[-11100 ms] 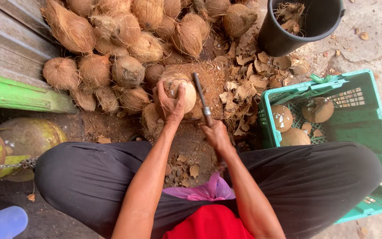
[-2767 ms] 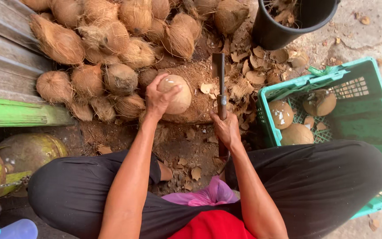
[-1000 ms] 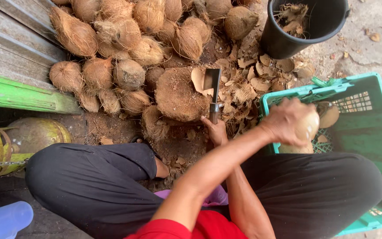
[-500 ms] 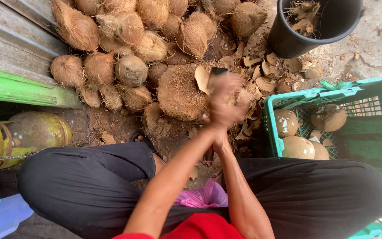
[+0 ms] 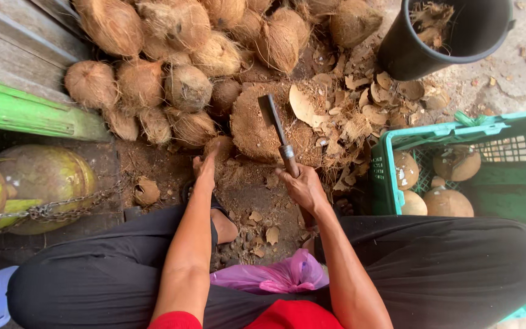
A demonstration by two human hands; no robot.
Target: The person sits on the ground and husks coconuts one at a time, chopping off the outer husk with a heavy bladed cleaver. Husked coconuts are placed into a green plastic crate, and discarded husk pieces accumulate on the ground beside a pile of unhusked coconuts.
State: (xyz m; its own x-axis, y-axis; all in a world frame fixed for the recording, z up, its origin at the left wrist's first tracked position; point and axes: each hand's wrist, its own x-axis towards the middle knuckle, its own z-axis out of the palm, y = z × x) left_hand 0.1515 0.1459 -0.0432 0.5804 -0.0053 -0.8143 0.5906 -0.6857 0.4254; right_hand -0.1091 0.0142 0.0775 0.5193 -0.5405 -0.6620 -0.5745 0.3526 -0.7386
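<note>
- right hand (image 5: 302,189) grips the cleaver (image 5: 277,131) handle, blade resting flat on the chopping stump (image 5: 257,125) at 12 o'clock.
- left hand (image 5: 207,170) reaches, fingers loosely open, to a husked coconut (image 5: 219,146) at 11 o'clock.
- peeled coconuts (image 5: 448,201) lie in the green crate (image 5: 397,137) at 3 o'clock, kept apart.

The coconuts (image 5: 141,82) in the pile are brown and hairy. The crate (image 5: 518,210) is green, and the peeled coconuts (image 5: 448,201) in it are pale tan with white spots. The bucket (image 5: 421,52) is black. The knife (image 5: 275,125) has a dark grey blade and a brown handle. The trousers (image 5: 452,268) are black. The plastic bag (image 5: 275,277) is pink. The plank (image 5: 25,113) is bright green.
</note>
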